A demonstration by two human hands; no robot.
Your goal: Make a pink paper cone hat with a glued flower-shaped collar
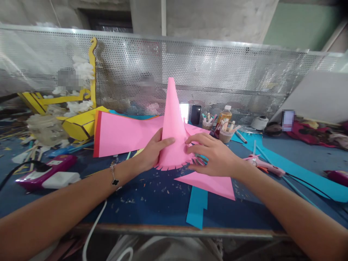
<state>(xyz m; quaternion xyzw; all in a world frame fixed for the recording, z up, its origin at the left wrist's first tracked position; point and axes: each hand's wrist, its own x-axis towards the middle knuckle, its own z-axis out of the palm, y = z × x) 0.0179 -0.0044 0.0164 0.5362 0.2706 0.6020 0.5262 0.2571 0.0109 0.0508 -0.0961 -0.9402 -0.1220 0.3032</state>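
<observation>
A pink paper cone (172, 134) is held upright over the bench (152, 208), clasped between the closed left grip (153, 150) and the curled right grip (214, 152). The cone's shape appears to be kept by this pressure from both sides, with its snipped lower edge left exposed.
</observation>
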